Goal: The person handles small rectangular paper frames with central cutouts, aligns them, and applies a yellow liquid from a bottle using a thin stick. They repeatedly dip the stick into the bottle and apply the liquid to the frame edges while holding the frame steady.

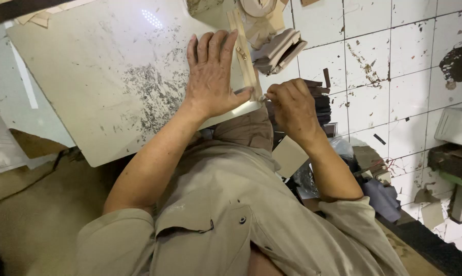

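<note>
Closest in, one khaki shirt (226, 214) with rolled sleeves fills the bottom of the view, and two bare forearms run up from it toward twelve o'clock.

The left hand (210, 76) lies flat, palm down, all fingers stretched out and together, pressing on one tan zipper strip (243, 56) that runs along the right edge of a single pale work board (98, 87). It grips nothing; it only holds the strip down, the thumb reaching out to about four o'clock across the strip's lower end. One small metal slider (240, 52) sits on the strip just beside the fingertips.

The right hand (292, 105), at three o'clock from the left one, is curled nearly closed, thumb and forefinger pinched together at the strip's near end, at the board's corner. Whatever small thing sits between them is too hidden to tell.

The board itself is scuffed, with one dark scraped patch (149, 92) at about nine o'clock from the left hand.

Farther off, at one o'clock, one stack of tan folded pieces (279, 51) rests near the strip's far end, on a white tiled floor (394, 76). At three o'clock from the right hand lies a small dark pile of scraps (320, 102), and beyond, at the frame's right edge, one pale box (458, 128).
</note>
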